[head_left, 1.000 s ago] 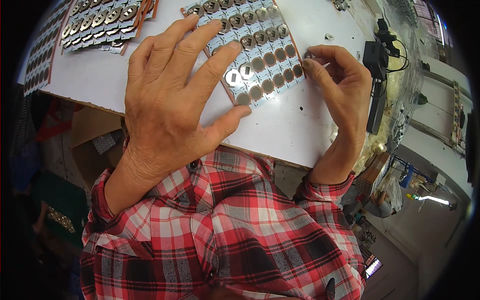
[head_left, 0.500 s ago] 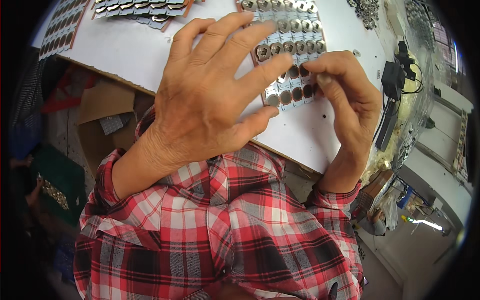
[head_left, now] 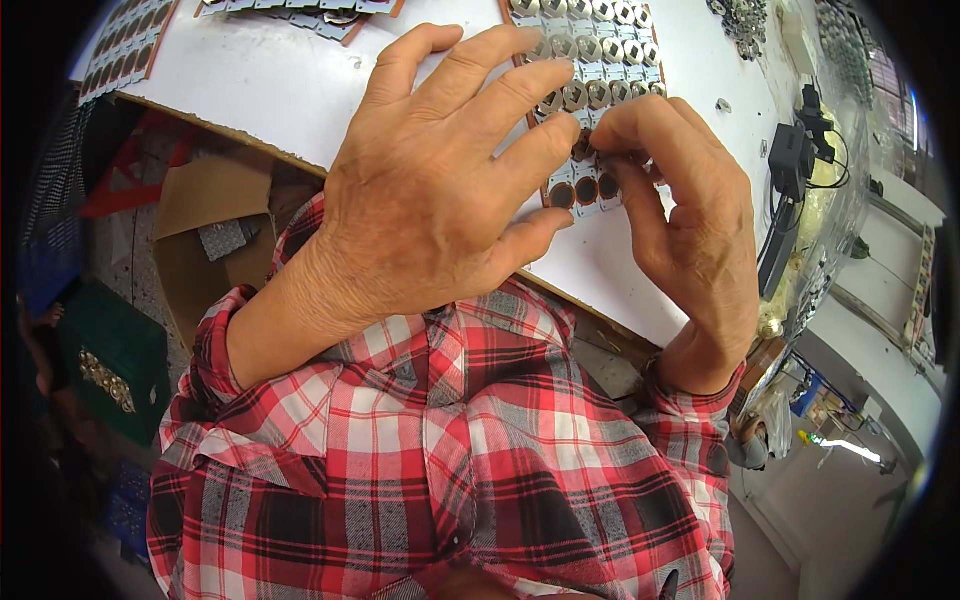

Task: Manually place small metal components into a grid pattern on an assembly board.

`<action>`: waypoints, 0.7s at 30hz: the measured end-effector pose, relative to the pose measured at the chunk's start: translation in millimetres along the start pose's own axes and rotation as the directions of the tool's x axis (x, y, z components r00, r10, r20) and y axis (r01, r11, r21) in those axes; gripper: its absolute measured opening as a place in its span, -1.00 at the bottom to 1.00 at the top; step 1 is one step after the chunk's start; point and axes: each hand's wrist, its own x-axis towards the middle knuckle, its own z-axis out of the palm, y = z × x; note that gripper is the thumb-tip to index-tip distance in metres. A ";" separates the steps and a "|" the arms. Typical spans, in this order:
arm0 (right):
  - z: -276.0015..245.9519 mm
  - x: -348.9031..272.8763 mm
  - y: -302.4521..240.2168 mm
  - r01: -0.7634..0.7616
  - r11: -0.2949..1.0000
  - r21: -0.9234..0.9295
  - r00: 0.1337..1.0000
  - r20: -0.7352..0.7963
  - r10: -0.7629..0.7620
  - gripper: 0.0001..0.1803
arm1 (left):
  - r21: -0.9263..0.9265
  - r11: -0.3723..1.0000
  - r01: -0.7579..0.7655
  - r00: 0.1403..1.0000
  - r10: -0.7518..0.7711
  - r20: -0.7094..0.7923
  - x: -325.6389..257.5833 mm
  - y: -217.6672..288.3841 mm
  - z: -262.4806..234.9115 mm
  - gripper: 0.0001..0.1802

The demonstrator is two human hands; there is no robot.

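Note:
A light blue panel board (head_left: 592, 72) lies on the white table in front of me. Its far rows carry silver round metal pieces (head_left: 597, 95), while dark round pads (head_left: 587, 190) show bare in the nearest row. My left hand (head_left: 430, 180) is spread palm down across the board's left side, its fingers stretched and covering part of the rows. Over the near rows, my right hand (head_left: 690, 190) has thumb and index finger bent together against the board. Whatever sits between those fingertips is hidden.
Similar boards lie at the far left (head_left: 130, 50) and in a stack (head_left: 310, 15) at the back. Loose metal pieces (head_left: 742, 25) are heaped far right, near a black power adapter (head_left: 792, 160). An open cardboard box (head_left: 215, 215) stands below the table's left edge.
My right hand has moved left, from the board's right edge onto its near rows. My left hand stays spread over the board; the whole view has shifted slightly.

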 end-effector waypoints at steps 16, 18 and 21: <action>19.5 -10.0 -0.4 -0.250 0.929 0.274 0.923 -0.222 0.314 -0.63 | -0.038 0.999 0.011 1.000 -0.010 0.008 -2.5 0.5 -0.7 -0.31; 24.1 -11.7 -0.9 -0.258 0.909 0.327 0.904 -0.250 0.347 -0.62 | -0.030 0.999 0.012 1.000 -0.012 0.009 -1.9 1.0 -1.0 -0.31; 27.0 -13.8 3.0 -0.254 0.884 0.393 0.886 -0.272 0.375 -0.63 | -0.017 1.000 0.015 1.000 -0.015 0.006 -1.4 0.8 0.7 -0.30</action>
